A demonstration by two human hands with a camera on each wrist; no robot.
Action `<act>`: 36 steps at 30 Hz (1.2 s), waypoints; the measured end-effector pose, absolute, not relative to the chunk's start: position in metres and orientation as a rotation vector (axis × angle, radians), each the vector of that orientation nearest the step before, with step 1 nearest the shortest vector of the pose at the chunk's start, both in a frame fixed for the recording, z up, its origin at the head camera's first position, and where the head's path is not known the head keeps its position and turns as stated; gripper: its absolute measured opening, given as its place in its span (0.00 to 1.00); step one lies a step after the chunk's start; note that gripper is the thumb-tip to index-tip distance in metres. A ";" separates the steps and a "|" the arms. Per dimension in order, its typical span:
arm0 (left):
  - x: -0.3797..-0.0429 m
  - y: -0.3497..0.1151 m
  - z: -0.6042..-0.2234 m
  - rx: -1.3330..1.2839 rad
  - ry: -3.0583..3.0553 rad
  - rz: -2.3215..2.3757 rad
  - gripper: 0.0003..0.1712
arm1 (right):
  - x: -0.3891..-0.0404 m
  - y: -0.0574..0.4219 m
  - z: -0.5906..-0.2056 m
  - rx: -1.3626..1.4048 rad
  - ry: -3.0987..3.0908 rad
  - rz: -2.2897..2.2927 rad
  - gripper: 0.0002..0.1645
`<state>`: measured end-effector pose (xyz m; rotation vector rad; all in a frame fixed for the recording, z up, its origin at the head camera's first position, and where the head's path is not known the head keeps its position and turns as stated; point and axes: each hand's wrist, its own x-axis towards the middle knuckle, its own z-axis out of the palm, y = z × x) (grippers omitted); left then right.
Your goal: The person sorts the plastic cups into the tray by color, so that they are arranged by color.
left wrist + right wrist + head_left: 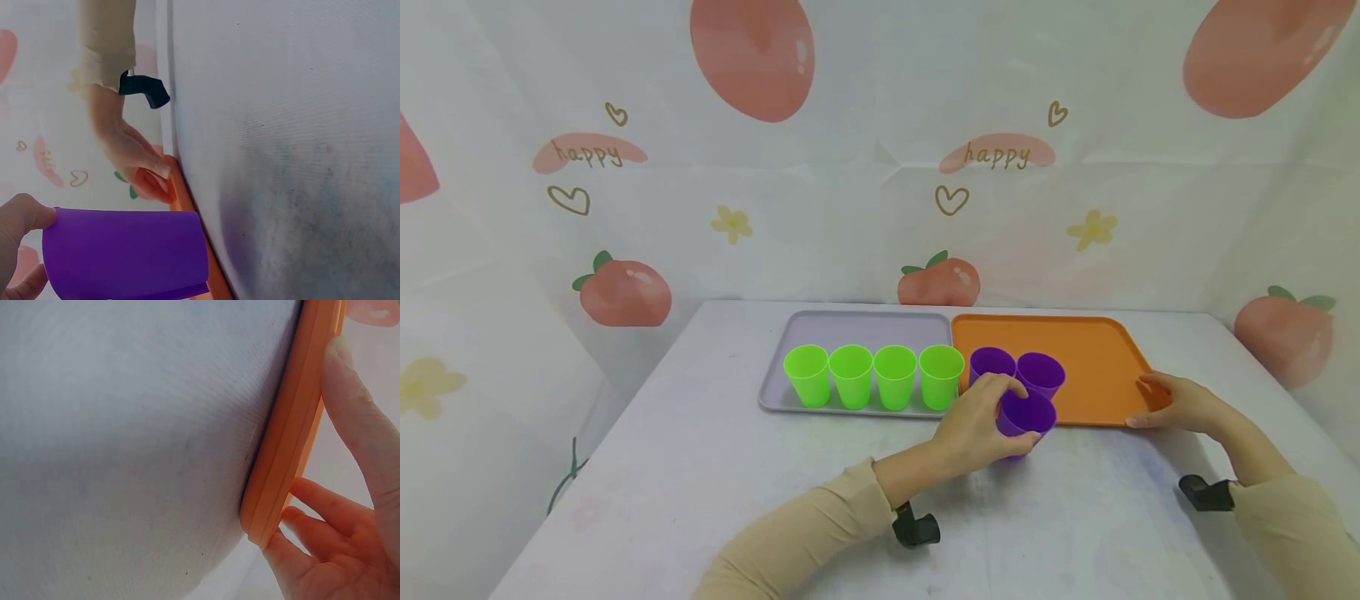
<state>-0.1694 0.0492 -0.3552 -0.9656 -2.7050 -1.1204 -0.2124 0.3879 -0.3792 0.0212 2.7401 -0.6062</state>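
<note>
My left hand (pixel 976 423) pinches a purple cup (pixel 1027 414) at its rim, thumb on the near side and fingers on the far side. The cup is over the front edge of the orange tray (pixel 1097 354); the left wrist view shows its smooth side. Behind it, two more purple cups (pixel 1042 372) stand upright on that tray, side by side at its left, partly hidden by the held cup and the hand. At the tray's front right corner, my right hand (pixel 1189 407) holds the edge, thumb on the front rim and fingertips along the side.
A grey-lilac tray (pixel 868 327) adjoins the orange one on the left. Several bright green cups (pixel 851 377) stand in a row along its front. Both trays lie on a white table (pixel 685 467), with a printed cloth (pixel 820 208) hanging behind.
</note>
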 end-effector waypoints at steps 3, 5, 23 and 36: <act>-0.169 0.050 -0.351 -0.981 -2.698 -1.135 0.24 | -0.213 0.389 -0.380 0.020 2.740 -0.604 0.66; -0.168 0.050 -0.349 -0.991 -2.699 -1.130 0.24 | -0.213 0.389 -0.380 0.019 2.740 -0.603 0.65; -0.169 0.062 -0.333 -1.116 -2.675 -1.075 0.26 | -0.212 0.388 -0.379 0.018 2.743 -0.602 0.64; -0.178 0.077 -0.323 -1.262 -2.610 -1.113 0.25 | -0.210 0.387 -0.379 -0.011 2.754 -0.618 0.62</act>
